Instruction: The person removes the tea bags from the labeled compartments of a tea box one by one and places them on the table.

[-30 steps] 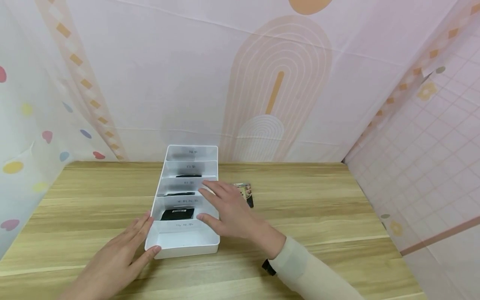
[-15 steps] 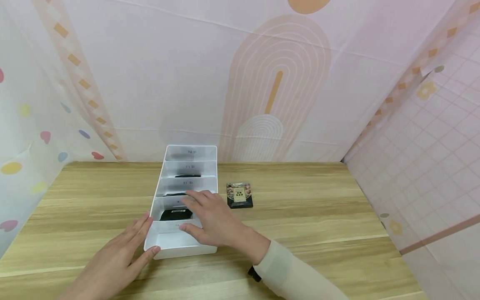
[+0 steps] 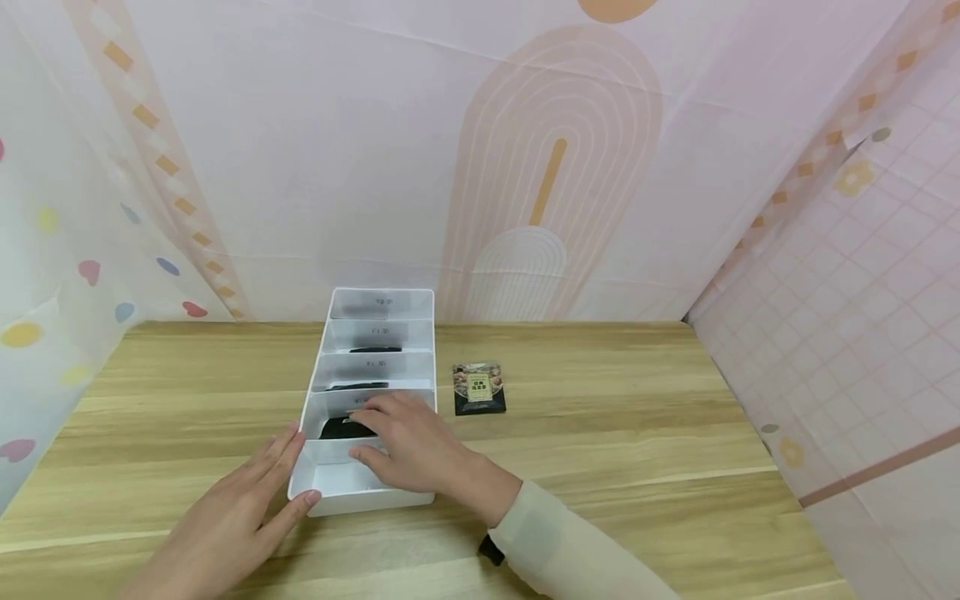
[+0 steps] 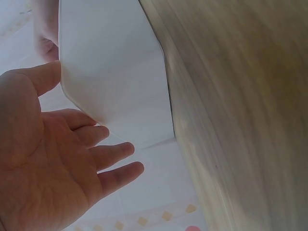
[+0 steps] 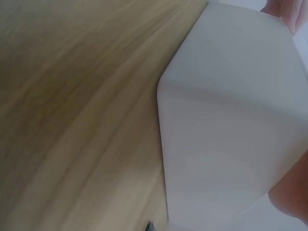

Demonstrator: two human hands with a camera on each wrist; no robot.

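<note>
A long white box [image 3: 371,502] with several labelled compartments stands on the table. At its front left corner rests my left hand [image 3: 232,517], thumb at the front rim and fingers along the outer side; the left wrist view shows this hand [image 4: 62,154] with its fingers spread. My right hand [image 3: 412,446] reaches into the box, its fingertips over a black packet [image 3: 339,428] in the second compartment from the front. The thumb stays apart, over the front compartment. In the right wrist view the white box wall hides most of that hand.
Black packets [image 3: 376,350] also show in two compartments farther back. Right of the box, a tea packet [image 3: 480,388] with a printed label lies flat on the wooden table [image 3: 615,450]. A patterned cloth backdrop [image 3: 375,167] rises behind the table.
My right hand has moved left and lower into the box, to the black packet, uncovering the tea packet on the table. The left hand keeps its place at the corner.
</note>
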